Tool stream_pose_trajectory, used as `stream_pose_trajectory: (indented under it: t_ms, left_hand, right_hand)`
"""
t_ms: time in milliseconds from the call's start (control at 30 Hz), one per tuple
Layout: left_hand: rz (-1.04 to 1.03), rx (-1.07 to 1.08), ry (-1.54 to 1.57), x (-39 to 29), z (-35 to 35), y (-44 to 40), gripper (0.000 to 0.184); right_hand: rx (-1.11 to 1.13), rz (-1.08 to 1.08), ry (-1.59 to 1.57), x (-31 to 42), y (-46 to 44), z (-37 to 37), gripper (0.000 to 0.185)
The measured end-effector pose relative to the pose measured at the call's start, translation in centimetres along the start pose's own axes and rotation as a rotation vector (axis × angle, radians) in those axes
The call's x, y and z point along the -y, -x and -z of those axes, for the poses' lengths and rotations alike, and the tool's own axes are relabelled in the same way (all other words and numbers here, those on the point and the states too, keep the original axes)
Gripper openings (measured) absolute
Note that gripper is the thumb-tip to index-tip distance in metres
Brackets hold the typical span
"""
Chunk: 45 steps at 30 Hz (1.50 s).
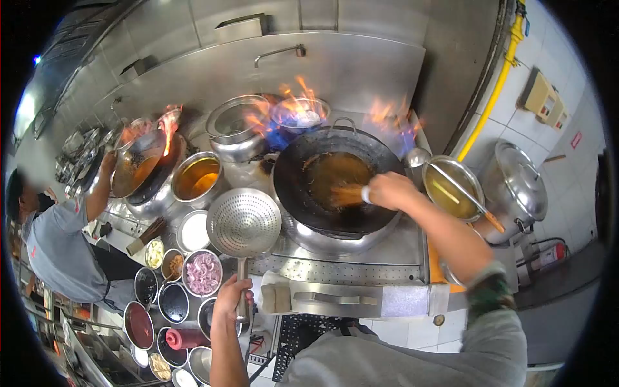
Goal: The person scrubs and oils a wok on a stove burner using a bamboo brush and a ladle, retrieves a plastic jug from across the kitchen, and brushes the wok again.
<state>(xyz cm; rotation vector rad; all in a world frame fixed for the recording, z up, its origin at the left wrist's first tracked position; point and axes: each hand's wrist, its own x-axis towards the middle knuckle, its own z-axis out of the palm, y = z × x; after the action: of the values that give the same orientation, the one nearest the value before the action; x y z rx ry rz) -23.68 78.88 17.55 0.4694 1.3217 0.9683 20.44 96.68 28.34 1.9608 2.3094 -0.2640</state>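
We have our left hand (232, 297) wrapped around the handle of a big spoon with holes (244, 222). Our right hand (391, 191) is closed on a brush (347, 195), with its tip down in the black pan (293, 193), by the brown liquid (338, 171). Flames (390, 116) rise behind the pan.

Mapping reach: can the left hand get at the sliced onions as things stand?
Probably not right away: the left hand is gripping the strainer. The sliced onions sit close by with nothing over them, so reach looks likely once that hand is free.
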Motion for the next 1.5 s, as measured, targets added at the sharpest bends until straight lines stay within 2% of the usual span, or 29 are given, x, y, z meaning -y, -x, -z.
stream_pose_trajectory:
  t_ms: [33,67,200,233,300,367,433,500,533,600,667,700,733,767,833,867,900,967,1067,1133,1167,1200,1233,1267,1300,1367,1400,1433,1500]
  left_hand:
    - [0.037,0.024,0.063,1.3,0.3,-1.3,0.018]
    - [0.045,0.023,0.11,2.6,0.7,-2.8,0.015]
    - [0.117,0.026,0.137,3.8,1.0,-3.4,0.018]
    - [0.107,0.011,0.101,3.9,1.2,-4.0,0.018]
    - [0.118,-0.022,0.008,4.8,2.5,-4.7,0.02]
    - [0.12,-0.071,-0.114,5.0,2.9,-5.4,0.025]
    - [0.061,-0.117,-0.328,3.8,2.2,-3.9,0.022]
    - [-0.062,-0.191,-0.484,4.4,3.6,-3.2,0.036]
    - [-0.149,-0.236,-0.613,4.8,4.4,-3.4,0.041]
    - [-0.228,-0.319,-0.87,5.9,5.9,-3.6,0.047]
    - [-0.465,-0.436,-1.056,5.4,3.7,-2.2,0.046]
    - [-0.585,-0.498,-1.149,4.8,2.2,-1.0,0.046]
    - [-0.714,-0.549,-1.097,4.0,-0.3,0.9,0.049]
    - [-0.717,-0.51,-1.031,5.0,-1.1,1.7,0.05]
    - [-0.738,-0.44,-0.878,7.3,-2.2,2.9,0.051]
    - [-0.748,-0.436,-0.91,8.0,-3.2,3.3,0.054]
    - [-0.716,-0.447,-0.995,8.2,-4.0,3.2,0.058]
    - [-0.676,-0.51,-0.974,9.9,-4.2,1.4,0.062]
    - [-0.541,-0.507,-0.839,12.0,-2.3,-0.9,0.069]
    - [-0.443,-0.427,-0.732,12.0,-1.6,-1.0,0.074]
    - [-0.396,-0.387,-0.673,12.0,-1.5,-1.2,0.076]
    - [-0.363,-0.381,-0.733,12.1,-0.8,-2.0,0.078]
    - [-0.352,-0.297,-0.633,12.9,0.2,-3.5,0.079]
    - [-0.286,-0.245,-0.643,11.3,-1.1,-2.6,0.08]
    - [-0.226,-0.198,-0.648,9.5,-2.4,-1.9,0.082]
    - [-0.203,-0.149,-0.705,9.8,-1.2,-2.9,0.089]
    - [-0.198,-0.136,-0.744,9.8,-0.9,-3.0,0.091]
    - [-0.198,-0.125,-0.777,9.9,-0.7,-3.2,0.093]
    - [-0.233,-0.189,-0.823,10.5,-0.9,-3.9,0.091]
  right_hand:
    - [-0.147,0.059,-0.023,0.6,-2.9,-1.7,0.025]
    - [-0.187,-0.001,-0.107,2.1,-4.8,-2.0,0.025]
    - [0.029,0.105,-0.101,1.7,-4.2,1.3,0.028]
    - [-0.07,0.272,-0.064,0.0,-4.8,0.8,0.032]
    - [-0.028,0.248,-0.142,-0.6,-7.8,0.1,0.032]
    - [-0.149,0.275,-0.267,1.6,-8.8,-1.8,0.036]
    - [-0.149,0.434,-0.155,0.7,-7.5,-1.9,0.034]
    - [0.084,0.549,-0.199,-2.5,-5.1,1.0,0.035]
    - [0.281,0.309,-0.229,-1.4,-2.7,4.8,0.037]
    - [0.279,0.273,-0.378,-1.2,-4.5,3.3,0.037]
    - [0.19,0.237,-0.529,0.6,-6.7,1.0,0.037]
    - [0.249,0.281,-0.485,0.3,-6.5,1.2,0.041]
    - [0.308,0.323,-0.444,-0.4,-5.8,2.0,0.044]
    - [0.372,0.362,-0.404,-1.2,-4.7,2.9,0.048]
    - [0.492,0.272,-0.294,-2.8,-2.9,6.3,0.042]
    - [0.481,0.329,-0.311,-3.0,-4.7,5.5,0.042]
    - [0.473,0.376,-0.338,-3.3,-6.2,3.8,0.042]
    - [0.255,0.264,-0.495,-0.1,-7.1,1.5,0.043]
    - [0.394,0.292,-0.409,-0.1,-4.2,4.2,0.048]
    - [0.468,0.268,-0.302,-3.6,-2.1,6.2,0.048]
    - [0.406,0.177,-0.163,-3.8,-1.6,6.9,0.041]
    - [0.32,0.22,-0.08,-3.8,-3.5,5.5,0.039]
    - [0.234,0.251,0.0,-3.8,-5.9,2.5,0.037]
    - [0.034,0.212,-0.164,-3.1,-7.0,-0.1,0.037]
    - [-0.152,0.259,-0.234,-2.3,-7.9,-2.4,0.027]
    - [-0.178,0.264,-0.123,-0.3,-6.1,-2.2,0.027]
    - [0.008,0.207,-0.055,0.0,-4.3,0.0,0.025]
    - [0.012,0.247,0.003,-0.9,-2.6,1.1,0.025]
    - [0.048,0.155,0.053,-2.9,-2.9,2.0,0.024]
